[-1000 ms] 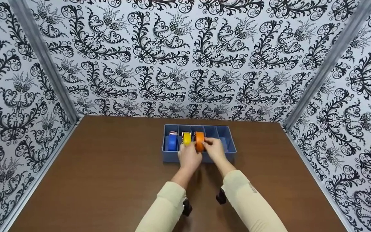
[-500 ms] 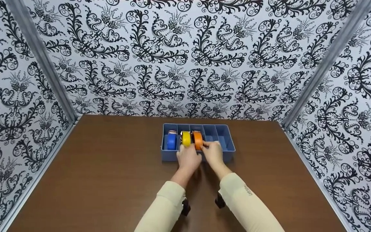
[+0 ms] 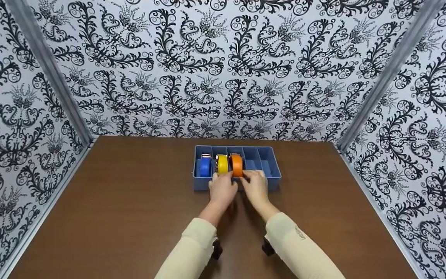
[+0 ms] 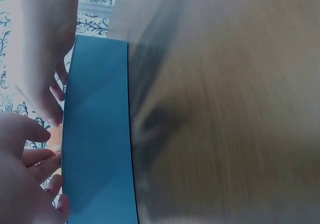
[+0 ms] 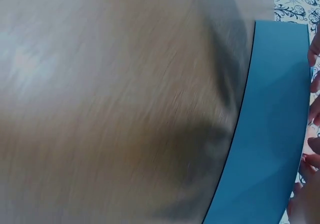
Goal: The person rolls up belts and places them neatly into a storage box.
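Observation:
An orange rolled-up band [image 3: 237, 164] stands on edge in the middle compartment of a blue-grey divided box [image 3: 201, 184]. At its near end my left hand [image 3: 223, 188] reaches over the box's front rim and holds the roll between thumb and fingers. From the other side, the fingers of my right hand [image 3: 256, 188] grip the roll's near right edge. In the left wrist view, a bit of orange shows between both hands' fingertips, and the box wall hides the rest. A yellow roll [image 3: 222, 163] with shiny edges and a blue roll [image 3: 205, 166] stand in the compartments to the left.
The box stands near the back of a brown wooden table [image 3: 138, 201]. Two compartments right of the orange roll show bare floors. Patterned black-and-white walls [image 3: 207, 77] with grey corner posts [image 3: 52, 69] enclose the table.
The orange roll has sunk lower and sits straighter in its compartment. My right hand has moved down from the roll's side toward the front rim. The left hand stays close by.

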